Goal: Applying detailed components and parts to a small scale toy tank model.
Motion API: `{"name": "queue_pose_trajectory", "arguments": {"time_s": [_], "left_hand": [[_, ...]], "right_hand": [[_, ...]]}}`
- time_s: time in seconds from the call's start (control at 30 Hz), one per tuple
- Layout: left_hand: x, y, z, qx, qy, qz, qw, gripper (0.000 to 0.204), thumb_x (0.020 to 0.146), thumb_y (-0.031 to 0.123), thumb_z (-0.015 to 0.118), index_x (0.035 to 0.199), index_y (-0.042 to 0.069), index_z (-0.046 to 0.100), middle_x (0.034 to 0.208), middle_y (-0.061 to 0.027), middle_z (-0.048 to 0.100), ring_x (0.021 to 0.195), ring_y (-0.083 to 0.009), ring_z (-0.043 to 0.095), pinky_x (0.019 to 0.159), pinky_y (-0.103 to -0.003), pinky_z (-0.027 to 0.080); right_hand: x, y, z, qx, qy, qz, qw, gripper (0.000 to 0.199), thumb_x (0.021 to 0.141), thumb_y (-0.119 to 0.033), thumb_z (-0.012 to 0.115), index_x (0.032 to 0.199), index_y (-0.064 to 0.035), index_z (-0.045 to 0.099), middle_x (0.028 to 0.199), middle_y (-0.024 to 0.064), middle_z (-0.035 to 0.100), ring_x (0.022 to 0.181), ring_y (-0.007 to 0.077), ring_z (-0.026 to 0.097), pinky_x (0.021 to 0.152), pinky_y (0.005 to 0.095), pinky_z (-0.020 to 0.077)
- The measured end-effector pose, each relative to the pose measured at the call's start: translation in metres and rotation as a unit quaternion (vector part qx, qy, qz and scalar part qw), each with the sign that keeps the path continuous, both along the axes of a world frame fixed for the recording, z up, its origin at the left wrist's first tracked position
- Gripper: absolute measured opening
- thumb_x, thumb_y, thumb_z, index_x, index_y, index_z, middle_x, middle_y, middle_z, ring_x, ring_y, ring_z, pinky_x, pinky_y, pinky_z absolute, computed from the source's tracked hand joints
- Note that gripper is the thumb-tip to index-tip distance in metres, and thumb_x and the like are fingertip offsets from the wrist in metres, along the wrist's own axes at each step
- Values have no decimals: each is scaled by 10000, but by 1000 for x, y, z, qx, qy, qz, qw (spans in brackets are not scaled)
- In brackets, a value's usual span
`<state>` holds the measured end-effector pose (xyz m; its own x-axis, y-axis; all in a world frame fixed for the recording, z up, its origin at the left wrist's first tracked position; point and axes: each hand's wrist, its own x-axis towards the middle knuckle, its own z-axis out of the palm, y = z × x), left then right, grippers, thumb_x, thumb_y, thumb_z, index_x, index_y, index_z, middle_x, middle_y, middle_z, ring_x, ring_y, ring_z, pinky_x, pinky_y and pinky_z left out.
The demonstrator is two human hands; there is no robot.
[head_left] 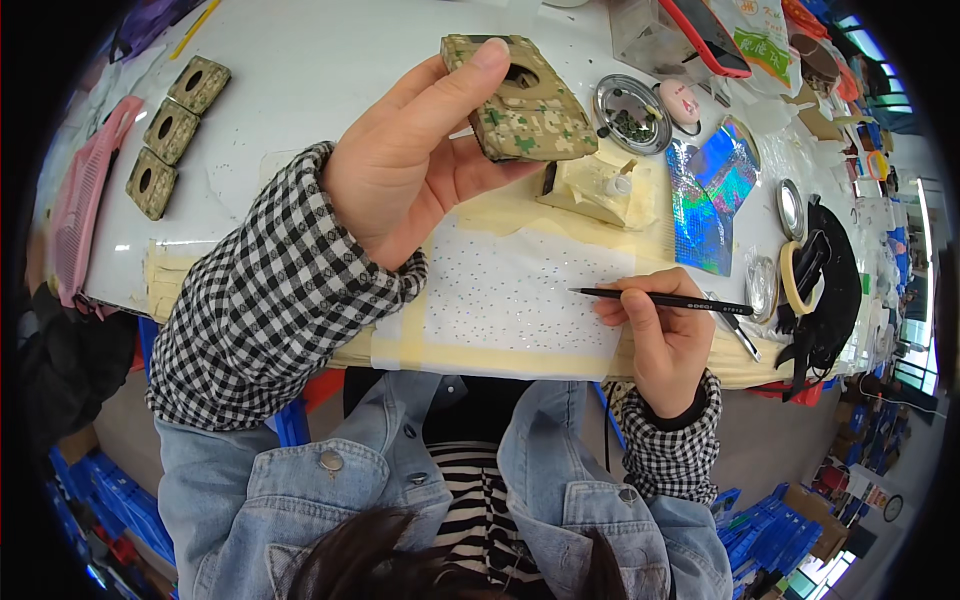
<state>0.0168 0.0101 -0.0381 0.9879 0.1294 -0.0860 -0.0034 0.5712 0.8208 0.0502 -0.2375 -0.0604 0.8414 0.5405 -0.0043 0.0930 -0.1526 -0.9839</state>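
Raised over the table, my left hand (420, 150) is closed around a camouflage-patterned case (535, 115) with an oval hole near its top. My right hand (665, 330) pinches a slim black pen-like tool (690, 301), its pointed tip aimed left just over a white sheet (470, 310). Many tiny shiny specks lie scattered across that sheet, which is edged with yellowish tape. Whether the tip touches a speck is too small to tell. Behind the sheet stands a small tape-covered block (600, 190) with a white cap-like piece on it.
Several matching camouflage cases (171, 135) lie in a row at the left, beside a pink mesh basket (90, 205). A round metal dish (632, 114), holographic sheets (708, 190), a yellow tape roll (797, 283) and a black fabric item (835, 270) are to the right. A red-edged phone (708, 38) rests on a clear box.
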Motion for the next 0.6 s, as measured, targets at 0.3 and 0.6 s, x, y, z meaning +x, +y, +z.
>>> {"name": "queue_pose_trajectory", "arguments": {"time_s": [0.3,0.6], "left_hand": [[0,-1,1,-3,-4,-2,1000,404,982,323,372,1231,17,461,1161,-98,579,1064,-155,580,909,-257,511],[0,-1,2,-6,-9,-2,1000,416,981,333,371,1237,15,456,1161,-93,578,1062,-154,580,905,-253,510]], "right_hand": [[0,0,-1,-25,-18,4,1000,137,915,-94,537,920,42,525,833,155,649,714,154,633,660,247,510],[0,0,-1,1,-1,-1,1000,88,886,-25,563,902,57,536,818,128,633,743,150,645,665,241,533]]}}
